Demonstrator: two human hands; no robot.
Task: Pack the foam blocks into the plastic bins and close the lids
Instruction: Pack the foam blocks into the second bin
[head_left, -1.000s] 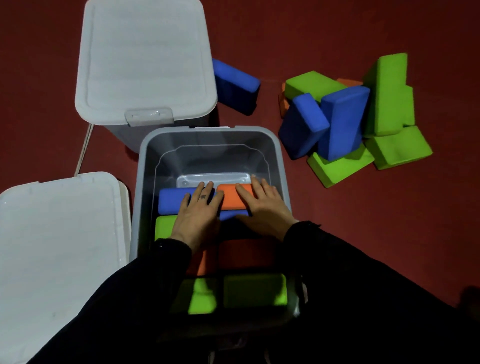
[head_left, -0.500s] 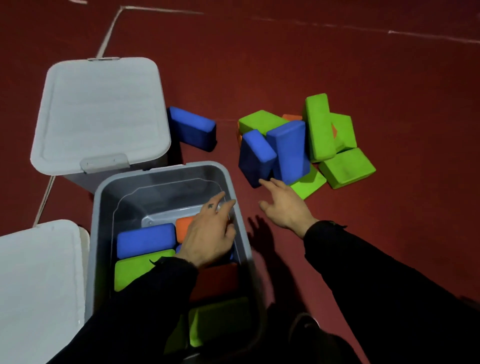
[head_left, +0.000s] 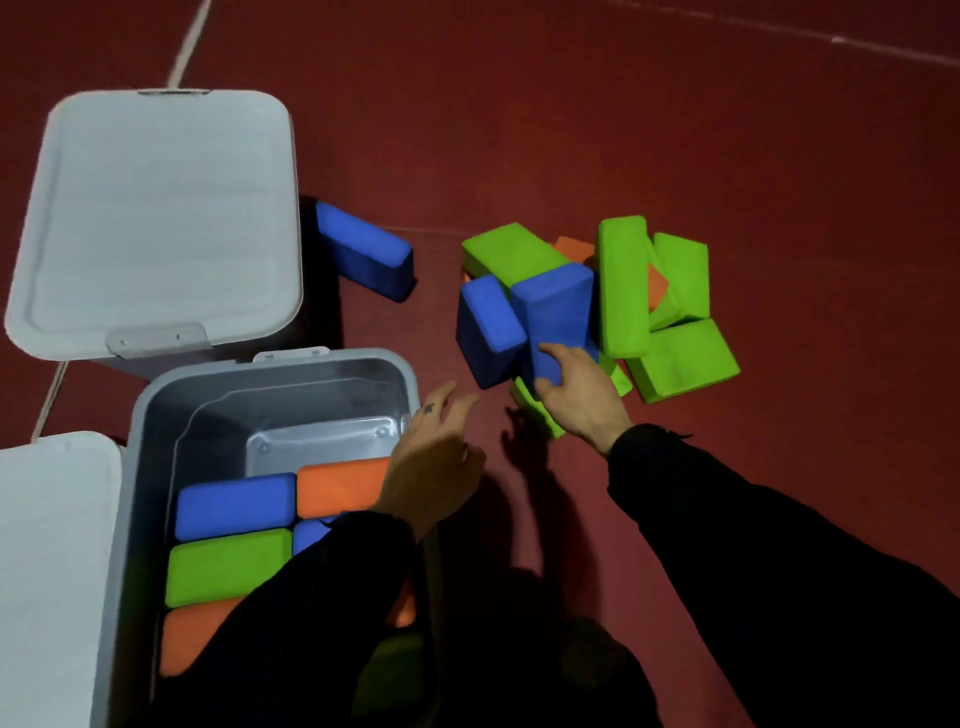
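Note:
An open grey bin (head_left: 156, 405) holds several foam blocks: blue (head_left: 234, 504), orange (head_left: 340, 486) and green (head_left: 228, 566) among them. To its right lies a pile of loose blocks on the floor. My right hand (head_left: 582, 395) grips the near end of an upright blue block (head_left: 556, 306) in that pile. A second blue block (head_left: 488, 327) leans against it, with green blocks (head_left: 623, 286) behind. My left hand (head_left: 436, 457) hovers over the bin's right rim, fingers relaxed, holding nothing.
A second bin with its white lid (head_left: 156, 218) closed stands behind the open one. A loose white lid (head_left: 47, 571) lies at the left. A lone blue block (head_left: 363, 249) leans by the closed bin. The floor (head_left: 727, 130) is dark red.
My right hand left the bin, reached across the floor and took hold of the upright blue block. My left hand lifted off the packed blocks and moved to the bin's right rim.

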